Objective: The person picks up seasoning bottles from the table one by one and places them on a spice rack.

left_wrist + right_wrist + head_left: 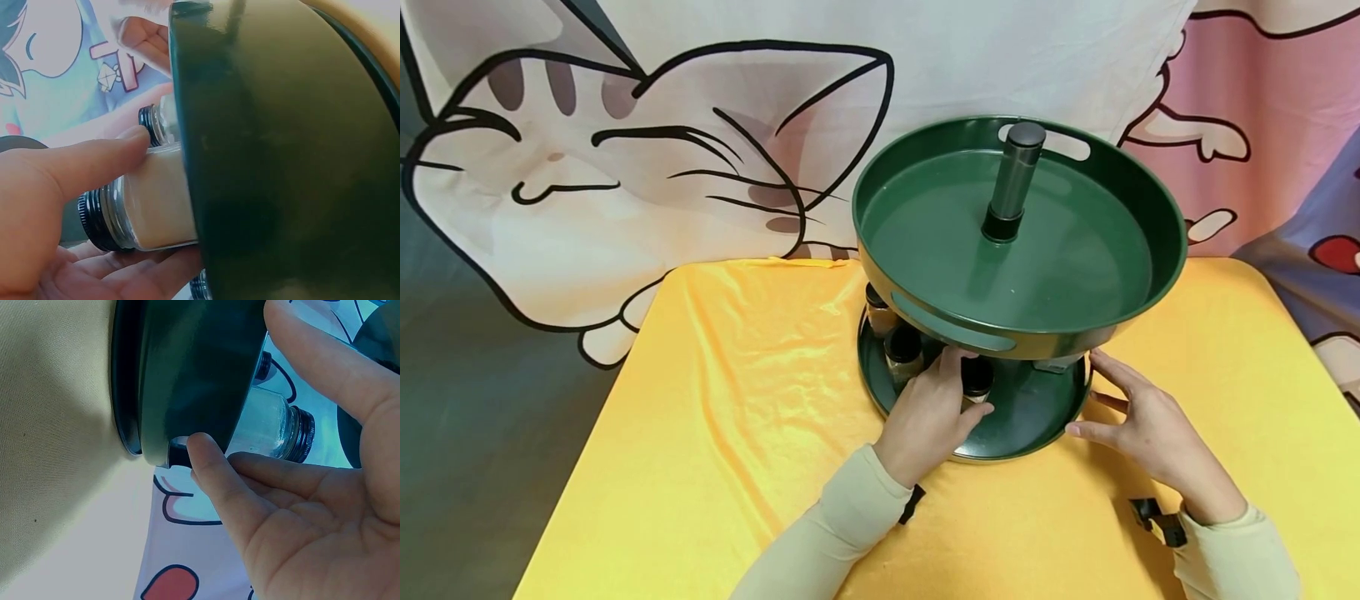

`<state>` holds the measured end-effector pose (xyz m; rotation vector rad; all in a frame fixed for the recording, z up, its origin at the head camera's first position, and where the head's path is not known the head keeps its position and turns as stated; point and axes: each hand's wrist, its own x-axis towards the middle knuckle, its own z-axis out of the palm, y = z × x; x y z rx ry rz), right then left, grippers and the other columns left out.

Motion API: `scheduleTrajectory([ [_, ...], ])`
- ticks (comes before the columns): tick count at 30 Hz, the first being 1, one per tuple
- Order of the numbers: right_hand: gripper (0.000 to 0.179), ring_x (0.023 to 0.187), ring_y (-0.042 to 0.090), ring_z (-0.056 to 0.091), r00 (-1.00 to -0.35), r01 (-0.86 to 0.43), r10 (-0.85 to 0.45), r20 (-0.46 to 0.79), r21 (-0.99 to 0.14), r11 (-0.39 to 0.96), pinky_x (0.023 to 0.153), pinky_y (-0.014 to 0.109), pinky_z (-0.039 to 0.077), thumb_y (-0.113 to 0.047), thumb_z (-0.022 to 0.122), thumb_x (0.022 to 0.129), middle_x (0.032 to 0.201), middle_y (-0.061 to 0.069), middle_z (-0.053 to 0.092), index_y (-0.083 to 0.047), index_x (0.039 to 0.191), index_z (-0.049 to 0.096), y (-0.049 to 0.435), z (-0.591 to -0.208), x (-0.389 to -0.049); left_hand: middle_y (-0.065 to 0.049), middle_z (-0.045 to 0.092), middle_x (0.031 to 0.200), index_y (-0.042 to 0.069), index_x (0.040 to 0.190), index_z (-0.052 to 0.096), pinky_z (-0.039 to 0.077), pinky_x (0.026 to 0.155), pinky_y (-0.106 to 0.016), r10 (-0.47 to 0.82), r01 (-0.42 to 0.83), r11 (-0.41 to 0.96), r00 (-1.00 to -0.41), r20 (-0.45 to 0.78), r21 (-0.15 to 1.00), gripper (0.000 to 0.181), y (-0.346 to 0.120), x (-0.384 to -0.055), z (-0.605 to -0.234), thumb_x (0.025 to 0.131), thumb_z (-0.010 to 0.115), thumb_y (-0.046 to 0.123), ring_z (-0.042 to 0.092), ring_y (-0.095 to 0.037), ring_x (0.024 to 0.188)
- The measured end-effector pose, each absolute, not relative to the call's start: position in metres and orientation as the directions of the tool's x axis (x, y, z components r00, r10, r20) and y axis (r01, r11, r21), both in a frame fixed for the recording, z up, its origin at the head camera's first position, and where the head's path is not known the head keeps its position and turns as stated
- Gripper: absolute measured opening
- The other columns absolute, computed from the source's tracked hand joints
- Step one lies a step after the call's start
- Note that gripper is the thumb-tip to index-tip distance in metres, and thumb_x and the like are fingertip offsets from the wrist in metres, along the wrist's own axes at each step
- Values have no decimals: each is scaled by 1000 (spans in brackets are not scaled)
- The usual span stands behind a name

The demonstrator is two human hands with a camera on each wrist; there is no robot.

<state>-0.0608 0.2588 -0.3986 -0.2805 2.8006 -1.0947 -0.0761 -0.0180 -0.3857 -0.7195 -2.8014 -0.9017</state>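
Observation:
My left hand (928, 412) grips a square glass jar (162, 200) with a black screw lid and pale contents, thumb on one side and fingers on the other. The jar stands in the lower green tray (1022, 429) of a two-tier round stand, and the tray wall hides its lower part in the left wrist view. With fingers spread and fairly straight, my right hand (1157, 437) touches the right rim of that lower tray, one fingertip beside the handle slot in the right wrist view. Another clear glass jar (262, 422) with a black lid is near those fingers.
Above both hands is the larger upper tray (1075, 262), with a dark central post (1015, 179) and handle slots; it overhangs part of the lower tier. More black-lidded jars (904, 350) stand at the lower tray's left. A yellow cloth (737, 417) covers the table.

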Motion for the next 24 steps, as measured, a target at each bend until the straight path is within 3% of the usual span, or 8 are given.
scheduleTrajectory([
  [10,107,116,49,60,-974,-115,-214,-67,-669,734,88,51,51,-25,90,76,154,31,34,3,157,26,260,-398,-62,-7,64,113,5,132,49,58,71,-29,412,495,728,-869,274,474,68,-22,-74,-387,83,85,35,69,-19,77],
  [17,95,117,51,58,-980,-118,-195,-42,-664,738,88,53,51,-28,81,87,154,32,34,0,158,25,264,-395,-59,-10,62,123,4,128,56,53,94,-35,381,575,646,-813,441,502,56,-41,-70,-376,87,81,33,61,-23,113],
  [24,77,127,56,45,-989,-145,-135,65,-627,765,90,63,43,-26,67,99,158,30,27,-5,159,25,268,-396,-57,-10,60,130,3,129,57,45,105,-33,284,611,586,-770,571,533,45,-72,-73,-361,92,76,22,55,-21,125],
])
